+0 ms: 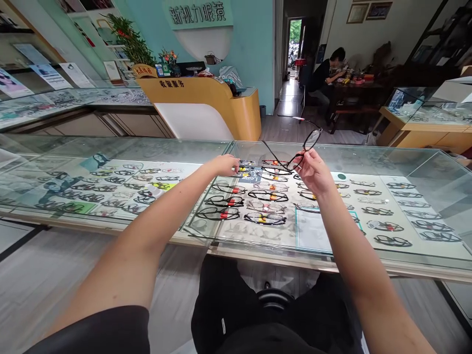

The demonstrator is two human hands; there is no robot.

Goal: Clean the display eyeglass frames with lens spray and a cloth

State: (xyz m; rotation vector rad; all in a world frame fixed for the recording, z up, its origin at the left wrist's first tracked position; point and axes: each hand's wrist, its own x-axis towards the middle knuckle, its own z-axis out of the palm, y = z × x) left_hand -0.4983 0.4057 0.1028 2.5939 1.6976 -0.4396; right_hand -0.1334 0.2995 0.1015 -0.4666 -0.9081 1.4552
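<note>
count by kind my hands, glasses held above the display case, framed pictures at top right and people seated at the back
Left hand and right hand: 2
Held glasses: 1
Framed pictures: 2
Person at the back: 1
Total: 6

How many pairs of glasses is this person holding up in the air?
1: a dark-framed pair of glasses in the right hand, above the glass counter. The left hand partly hides its own fingertips, so I can't tell whether it holds another.
</note>
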